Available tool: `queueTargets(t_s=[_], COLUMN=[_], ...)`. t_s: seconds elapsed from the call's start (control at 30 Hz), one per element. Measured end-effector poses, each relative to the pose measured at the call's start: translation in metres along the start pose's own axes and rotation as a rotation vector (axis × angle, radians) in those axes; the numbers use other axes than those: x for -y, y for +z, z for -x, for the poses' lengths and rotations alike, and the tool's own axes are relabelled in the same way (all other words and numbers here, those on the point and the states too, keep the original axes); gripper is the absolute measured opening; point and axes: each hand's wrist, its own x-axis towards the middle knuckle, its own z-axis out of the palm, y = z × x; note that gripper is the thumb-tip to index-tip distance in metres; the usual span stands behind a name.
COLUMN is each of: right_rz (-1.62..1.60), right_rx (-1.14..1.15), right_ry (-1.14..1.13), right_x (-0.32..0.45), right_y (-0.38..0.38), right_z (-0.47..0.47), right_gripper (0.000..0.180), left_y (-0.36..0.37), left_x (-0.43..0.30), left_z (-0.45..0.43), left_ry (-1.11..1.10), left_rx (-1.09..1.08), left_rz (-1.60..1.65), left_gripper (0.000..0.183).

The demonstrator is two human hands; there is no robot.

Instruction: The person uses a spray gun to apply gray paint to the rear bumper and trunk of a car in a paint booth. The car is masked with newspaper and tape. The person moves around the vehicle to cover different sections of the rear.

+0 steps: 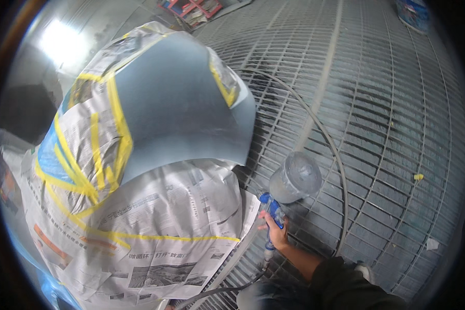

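A blue spray gun (274, 211) with a cloudy plastic paint cup (296, 178) on top is held in my right hand (276, 229), low and right of centre. An air hose (232, 288) runs from the bottom of its handle. To its left lies a grey painted car body panel (182, 100), framed by newspaper masking (170, 201) and yellow masking tape (120, 120). The gun is beside the panel's lower right corner, apart from it. Of my left hand, only what may be a fingertip shows at the bottom edge, too little to judge.
Metal floor grating (372, 128) spans the right side, with a pale hose (329, 139) curving over it. A red rack (193, 9) stands at the top, a blue bucket (412, 15) at top right. Blue plastic film (52, 159) covers parts at left. A bright lamp (64, 42) shines upper left.
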Motion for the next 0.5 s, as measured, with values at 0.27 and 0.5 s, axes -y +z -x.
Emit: queueTargets(t_s=[0.27, 0.5], right_rz=[-0.153, -0.107], right_rx=[0.159, 0.014], right_ry=[0.211, 0.307], right_x=[0.014, 0.004], right_y=[-0.066, -0.060], right_z=[-0.004, -0.046], right_gripper=[0.034, 0.017], left_y=[0.011, 0.017], left_x=[-0.027, -0.060], left_z=[-0.021, -0.018], left_ry=[0.238, 0.271], left_rx=[-0.013, 0.046], left_rz=[0.044, -0.067], left_gripper=[0.021, 0.022])
